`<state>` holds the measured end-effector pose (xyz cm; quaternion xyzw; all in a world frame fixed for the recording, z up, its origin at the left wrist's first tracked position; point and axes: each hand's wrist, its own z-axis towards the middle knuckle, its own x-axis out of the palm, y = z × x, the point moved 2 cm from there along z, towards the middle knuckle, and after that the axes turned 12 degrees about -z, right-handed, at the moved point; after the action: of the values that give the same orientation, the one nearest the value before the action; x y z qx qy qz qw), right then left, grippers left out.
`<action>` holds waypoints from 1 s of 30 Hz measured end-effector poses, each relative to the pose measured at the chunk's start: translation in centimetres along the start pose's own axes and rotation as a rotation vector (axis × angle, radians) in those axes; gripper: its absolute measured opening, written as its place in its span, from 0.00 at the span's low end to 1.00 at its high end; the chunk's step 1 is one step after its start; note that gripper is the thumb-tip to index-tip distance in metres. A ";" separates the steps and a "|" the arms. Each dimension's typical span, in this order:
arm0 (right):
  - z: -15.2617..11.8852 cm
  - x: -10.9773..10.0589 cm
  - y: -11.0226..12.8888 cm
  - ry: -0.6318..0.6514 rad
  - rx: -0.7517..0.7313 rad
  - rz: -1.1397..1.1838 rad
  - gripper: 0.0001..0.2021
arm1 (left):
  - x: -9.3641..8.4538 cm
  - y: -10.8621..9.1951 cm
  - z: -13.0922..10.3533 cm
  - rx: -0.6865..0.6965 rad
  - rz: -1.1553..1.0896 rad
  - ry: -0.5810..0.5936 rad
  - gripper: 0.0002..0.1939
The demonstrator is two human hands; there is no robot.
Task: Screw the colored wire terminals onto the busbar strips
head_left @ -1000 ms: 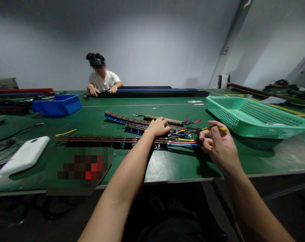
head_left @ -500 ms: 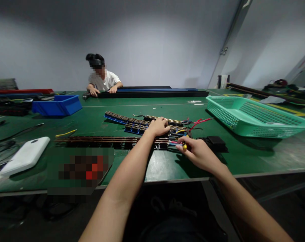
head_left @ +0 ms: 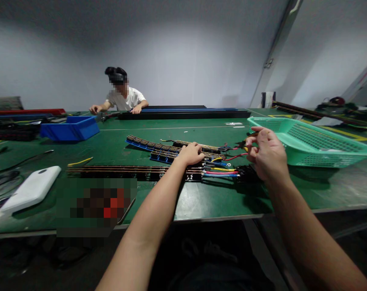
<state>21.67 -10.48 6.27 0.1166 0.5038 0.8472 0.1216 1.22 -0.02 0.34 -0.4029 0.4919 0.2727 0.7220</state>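
Green bench: its bare front [head_left: 195, 202] lies on the near side of both hands' fingers.
White case: flat on the bench, well to the left of the left fingers [head_left: 34, 188].
Long strip: lies across the bench [head_left: 110, 167], just nearer than the left fingers, its right end by that wrist.
Coloured wires: blue, pink and yellow [head_left: 221, 174], run from that end toward the black block [head_left: 247, 173], below the right fingers.
Right hand: raised [head_left: 270, 155], fingers closed round what look like small pliers [head_left: 241, 144], tips pointing left; whether the tips grip anything, I cannot tell.
Left hand: palm down [head_left: 189, 154], fingers loosely bent and a little apart, lying over the short strips [head_left: 162, 157] without a clear pinch.
Red wires: reach from the strip ends toward the right fingers [head_left: 236, 157]; contact with the pliers is unclear.
Step in hand: seemingly handling wire ends with the pliers while the left hand steadies the strips.
Next move calls for: a steady left palm and one wire end kept apart from its neighbours, I judge.
Green basket: just beyond and right of the right fingers [head_left: 323, 159].
Blue bin: beyond the left fingers, far to their left [head_left: 69, 131].
Black bars: across the bench, beyond all fingers [head_left: 189, 115].
Co-worker: at the far side [head_left: 124, 99], one hand on the bars, the other reaching toward the bin.
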 end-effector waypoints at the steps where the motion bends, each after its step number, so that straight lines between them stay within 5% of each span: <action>1: 1.1 0.1 -0.4 0.009 -0.003 -0.020 0.24 | 0.0 0.0 0.0 -0.004 0.002 0.003 0.18; 6: 5.0 0.7 -3.9 0.039 0.134 -0.102 0.21 | 0.1 0.1 0.1 0.002 0.005 0.005 0.18; 11: 5.0 0.8 -6.1 0.059 0.102 -0.158 0.26 | 0.1 0.2 0.1 0.017 0.001 -0.015 0.18; 18: 5.3 0.8 -6.5 0.116 0.028 -0.243 0.32 | 0.1 0.2 0.2 0.011 0.002 -0.012 0.16; 26: 2.7 2.1 -6.3 0.432 -0.019 -0.433 0.20 | 0.0 0.0 0.1 0.004 -0.004 -0.030 0.17; 30: 2.2 2.6 -6.5 0.408 -0.003 -0.408 0.20 | 0.0 0.0 0.0 0.011 -0.008 -0.033 0.17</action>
<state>20.50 -4.77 1.73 -0.1601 0.5296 0.8120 0.1860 1.19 -0.01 0.35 -0.3963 0.4798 0.2737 0.7334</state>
